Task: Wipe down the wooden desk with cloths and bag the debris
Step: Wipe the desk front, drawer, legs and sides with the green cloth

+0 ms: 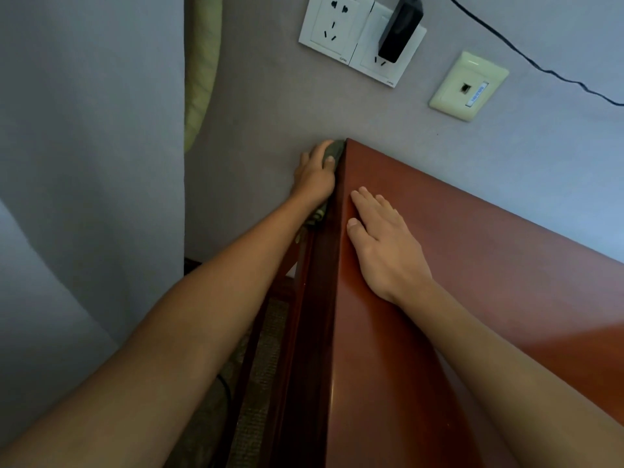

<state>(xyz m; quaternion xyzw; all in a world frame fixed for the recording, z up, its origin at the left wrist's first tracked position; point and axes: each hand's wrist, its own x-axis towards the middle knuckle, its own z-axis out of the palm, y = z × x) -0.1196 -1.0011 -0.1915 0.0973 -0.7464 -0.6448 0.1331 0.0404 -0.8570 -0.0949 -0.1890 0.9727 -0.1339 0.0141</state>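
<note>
Right now my left hand (315,173) grips a grey-green cloth (332,153), pressing it against the side edge of the wooden desk (472,265) at its far corner by the wall (270,106). I judge the cloth soft and light, best bunched in the palm so it follows the edge. My right hand (385,244) lies flat with straight fingers on the glossy desktop, which looks hard and slippery. Above are a double socket (341,32) holding a black adapter (400,28), and a cream data port (467,86).
</note>
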